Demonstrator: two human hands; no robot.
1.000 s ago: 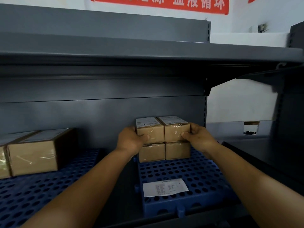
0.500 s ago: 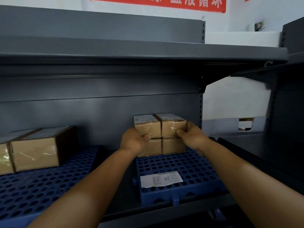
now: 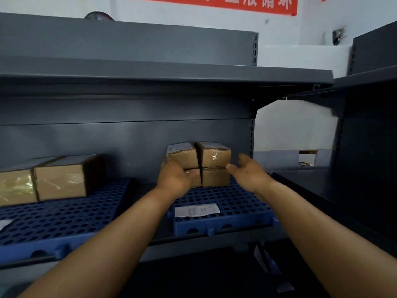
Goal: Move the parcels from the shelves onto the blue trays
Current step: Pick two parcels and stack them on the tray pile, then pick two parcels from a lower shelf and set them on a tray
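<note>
The four stacked parcels (image 3: 198, 164) rest at the back of the right blue tray (image 3: 236, 203). The right hand (image 3: 250, 168) has released its grip, fingers now spread beside the stack. The left hand (image 3: 175, 177) still touches the stack's left face. Placement appears complete.

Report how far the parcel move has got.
Done, by the look of it: four small parcels sit stacked two by two at the back of the right blue tray, and two larger parcels rest on the left blue tray. In hand: the left hand touches the stack's left side; the right hand is open beside it. Left: no parcels show on bare shelving in this view.
</note>
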